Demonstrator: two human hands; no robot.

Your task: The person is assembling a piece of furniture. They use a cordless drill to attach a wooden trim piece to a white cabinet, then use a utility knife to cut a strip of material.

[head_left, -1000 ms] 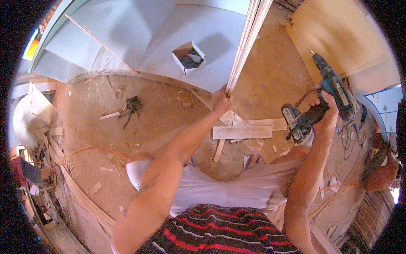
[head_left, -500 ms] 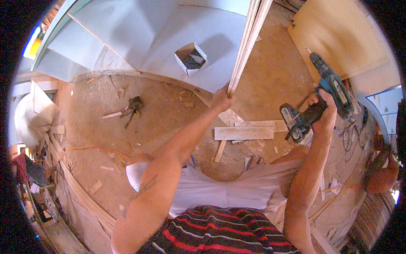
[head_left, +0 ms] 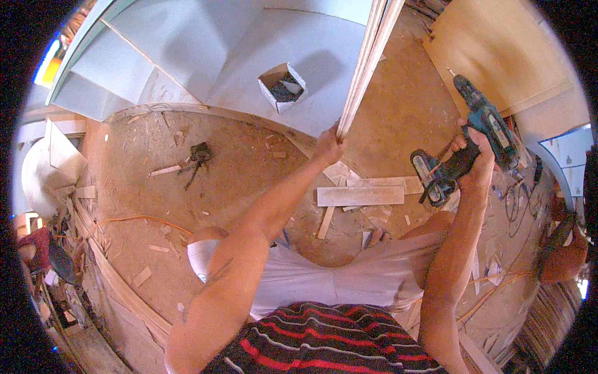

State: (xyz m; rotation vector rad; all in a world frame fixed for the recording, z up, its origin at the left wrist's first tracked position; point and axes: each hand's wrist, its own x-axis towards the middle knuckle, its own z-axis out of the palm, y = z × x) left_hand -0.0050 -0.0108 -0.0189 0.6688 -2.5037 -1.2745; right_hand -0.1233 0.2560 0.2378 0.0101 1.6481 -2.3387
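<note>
My left hand [head_left: 330,147] is closed around the near end of a long, layered wooden edge [head_left: 367,65], which runs up and away along the side of a pale blue panel structure [head_left: 243,78]. In my right hand [head_left: 478,159] is a teal and black cordless drill [head_left: 489,121], held by its handle with the bit pointing up and to the left. The drill's tip is apart from the tan board [head_left: 498,50] behind it. On the pale blue surface rests an open white carton [head_left: 298,96] of small dark pieces, too small to name surely.
Several pale wood offcuts [head_left: 360,196] lie on the dusty floor just ahead of me. To the left are a dark clamp-like object [head_left: 198,153] and an orange cord [head_left: 146,217]. Long wood strips [head_left: 118,283] lie at the lower left. A dark cable [head_left: 516,202] coils at the right.
The drill has shifted very slightly up and to the left with my right hand. My left hand keeps its hold on the wooden edge.
</note>
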